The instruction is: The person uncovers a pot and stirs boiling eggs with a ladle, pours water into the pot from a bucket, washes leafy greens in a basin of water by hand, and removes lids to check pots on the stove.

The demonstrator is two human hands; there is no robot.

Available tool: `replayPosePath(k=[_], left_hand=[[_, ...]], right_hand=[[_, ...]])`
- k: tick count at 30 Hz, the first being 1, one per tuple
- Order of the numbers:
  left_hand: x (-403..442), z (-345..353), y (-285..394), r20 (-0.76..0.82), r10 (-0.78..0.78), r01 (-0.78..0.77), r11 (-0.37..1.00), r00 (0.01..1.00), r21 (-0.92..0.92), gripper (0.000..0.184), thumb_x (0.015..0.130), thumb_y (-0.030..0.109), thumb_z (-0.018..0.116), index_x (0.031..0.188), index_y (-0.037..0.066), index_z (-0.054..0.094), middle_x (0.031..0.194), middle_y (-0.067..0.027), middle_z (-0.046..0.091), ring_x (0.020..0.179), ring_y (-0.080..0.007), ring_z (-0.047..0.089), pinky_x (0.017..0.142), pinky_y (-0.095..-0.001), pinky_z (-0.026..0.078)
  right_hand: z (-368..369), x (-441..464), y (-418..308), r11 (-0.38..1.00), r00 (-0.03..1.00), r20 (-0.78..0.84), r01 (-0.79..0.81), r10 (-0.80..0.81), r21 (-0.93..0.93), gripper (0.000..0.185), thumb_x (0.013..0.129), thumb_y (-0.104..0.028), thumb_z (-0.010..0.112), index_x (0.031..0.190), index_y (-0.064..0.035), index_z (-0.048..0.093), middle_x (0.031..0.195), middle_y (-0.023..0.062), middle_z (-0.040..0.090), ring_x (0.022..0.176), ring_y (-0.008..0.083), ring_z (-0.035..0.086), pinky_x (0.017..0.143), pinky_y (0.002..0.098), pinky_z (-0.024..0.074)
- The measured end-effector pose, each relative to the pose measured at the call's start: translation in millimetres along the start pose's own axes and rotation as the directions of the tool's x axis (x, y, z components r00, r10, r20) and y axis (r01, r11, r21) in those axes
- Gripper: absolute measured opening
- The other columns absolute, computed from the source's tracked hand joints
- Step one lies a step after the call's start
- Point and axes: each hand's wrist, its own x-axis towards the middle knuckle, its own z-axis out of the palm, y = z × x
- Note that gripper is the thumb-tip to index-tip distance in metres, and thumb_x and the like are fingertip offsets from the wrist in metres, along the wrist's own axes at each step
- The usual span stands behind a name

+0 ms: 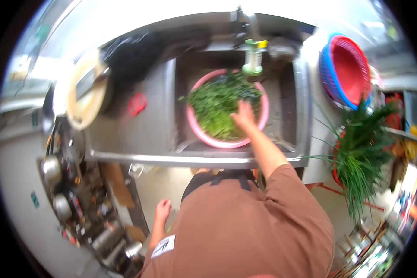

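My right hand (244, 114) reaches into a pink basin (193, 125) and rests on the leafy greens (214, 104) heaped in it, its thumb apart from the fingers. Some fingertips blur into the leaves. The basin stands inside a metal sink (282, 106), below a tap with a green and white end piece (252, 62). Away from the sink, my left hand (162, 209) hangs low beside my body, fingers curled in, with no object visible in it.
Left of the sink are a red item (136, 104), black plastic (134, 58) and a round board (81, 111) with a cleaver (85, 85). To the right stand nested colanders (350, 69) and long green stalks (363, 153). Pots (52, 169) fill the lower left.
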Motion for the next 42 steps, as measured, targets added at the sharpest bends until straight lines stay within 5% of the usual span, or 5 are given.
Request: replayPosePath(k=[11, 18, 26, 33, 42], left_hand=[[-10.4, 9.8, 27.4, -0.055, -0.065, 0.056, 0.985, 0.996, -0.161, 0.034, 0.086, 0.019, 0.056, 0.113, -0.002, 0.055, 0.098, -0.0121, 0.063, 0.088, -0.0164, 0.06, 0.078, -0.0289, 0.048], [-24.3, 5.3, 5.8, -0.063, -0.139, 0.129, 0.981, 0.988, -0.146, 0.034, 0.086, 0.018, 0.055, 0.112, -0.003, 0.055, 0.099, -0.0124, 0.063, 0.088, -0.0167, 0.06, 0.079, -0.0291, 0.047], [-38.6, 12.8, -15.1, -0.109, -0.163, 0.132, 0.96, 0.981, -0.247, 0.033, 0.086, 0.017, 0.056, 0.112, -0.004, 0.055, 0.099, -0.0121, 0.063, 0.088, -0.0168, 0.06, 0.078, -0.0288, 0.047], [-47.3, 22.0, -34.9, -0.049, -0.219, 0.203, 0.953, 0.975, -0.227, 0.033, 0.085, 0.015, 0.056, 0.113, -0.003, 0.055, 0.098, -0.0113, 0.063, 0.086, -0.0164, 0.06, 0.078, -0.0289, 0.047], [-59.2, 11.9, -39.4, -0.123, -0.227, 0.18, 0.934, 0.966, -0.31, 0.034, 0.086, 0.016, 0.056, 0.114, -0.001, 0.054, 0.096, -0.0093, 0.063, 0.083, -0.0144, 0.059, 0.073, -0.0271, 0.047]], right_hand=[[-9.7, -7.9, -48.8, 0.977, 0.951, -0.292, 0.035, -0.096, -0.208, 0.059, 0.079, -0.024, 0.06, 0.132, -0.0114, 0.037, 0.137, 0.0176, 0.033, 0.126, 0.0358, 0.031, 0.098, 0.0474, 0.0328], [12.0, -13.5, -102.2, 0.808, 0.944, 0.21, 0.327, -0.255, -0.49, 0.062, 0.086, -0.047, 0.048, 0.14, -0.0252, 0.026, 0.148, 0.0073, 0.016, 0.136, 0.0313, 0.015, 0.103, 0.0579, 0.0198], [1.3, 10.4, -101.6, 0.75, 0.963, 0.223, 0.261, -0.154, -0.608, 0.049, 0.087, -0.038, 0.048, 0.132, -0.0197, 0.039, 0.14, 0.0097, 0.03, 0.128, 0.0277, 0.03, 0.097, 0.0534, 0.0307], [41.5, 13.1, -130.4, 0.52, 0.586, 0.066, 0.761, -0.808, -0.387, 0.04, 0.077, -0.013, 0.05, 0.116, -0.0068, 0.051, 0.125, 0.012, 0.047, 0.119, 0.0265, 0.041, 0.101, 0.0392, 0.0316], [66.8, 58.0, -99.6, 0.627, 0.837, 0.252, 0.535, -0.486, -0.566, 0.028, 0.079, -0.022, 0.052, 0.101, -0.0076, 0.06, 0.112, 0.0089, 0.055, 0.108, 0.0245, 0.049, 0.093, 0.0394, 0.0372]])
